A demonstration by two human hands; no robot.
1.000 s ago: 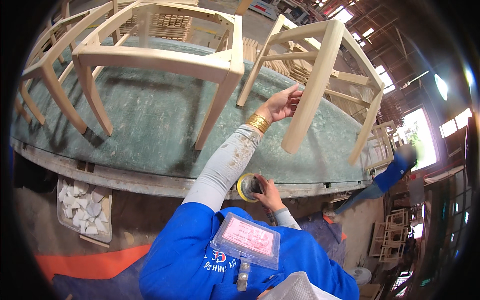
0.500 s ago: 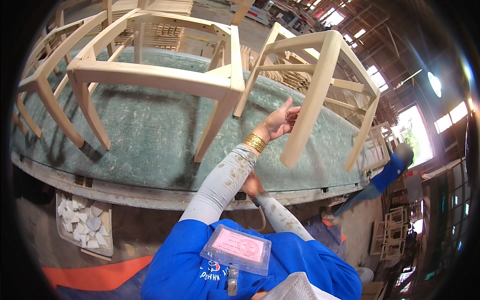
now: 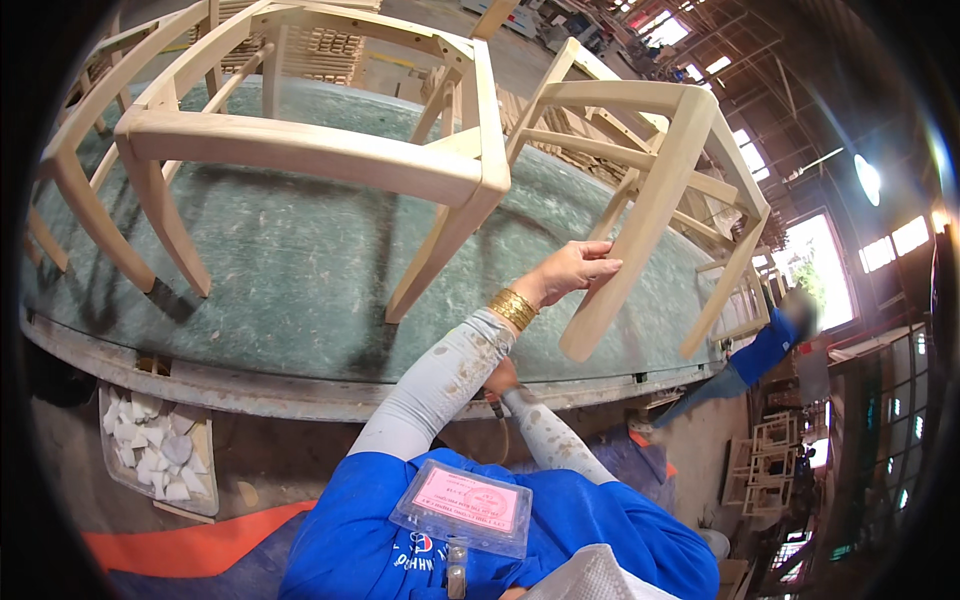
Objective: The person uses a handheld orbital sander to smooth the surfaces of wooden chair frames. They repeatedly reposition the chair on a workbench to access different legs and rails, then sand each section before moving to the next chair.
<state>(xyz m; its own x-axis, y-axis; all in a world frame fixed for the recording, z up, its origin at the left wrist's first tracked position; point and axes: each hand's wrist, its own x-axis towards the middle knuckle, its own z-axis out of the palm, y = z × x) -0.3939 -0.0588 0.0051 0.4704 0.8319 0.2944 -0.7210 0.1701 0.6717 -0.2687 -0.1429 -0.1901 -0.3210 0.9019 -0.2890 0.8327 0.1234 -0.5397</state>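
Observation:
My left hand (image 3: 572, 272), with a wide gold bracelet at its wrist, grips the near edge of a leg on the pale wooden chair frame (image 3: 655, 210) to the right. That leg slants toward me, its lower end over the green tabletop. My right hand (image 3: 502, 378) is low by the table edge, mostly hidden behind my left forearm. Its fingers do not show clearly; a thin hose (image 3: 503, 432) hangs just below it. Left of my hands another wooden chair frame (image 3: 310, 150) stands on its legs.
More chair frames (image 3: 75, 165) crowd the far left of the worn green table (image 3: 300, 250). Below its front edge sits a bin of white foam-like scraps (image 3: 160, 455). A person in blue (image 3: 765, 350) works at the table's right end. Stacked wooden parts (image 3: 320, 55) lie beyond.
My left hand has gone from open beside the leg to closed on its edge. The right chair frame has turned and shifted slightly. My right hand stays low behind my left forearm.

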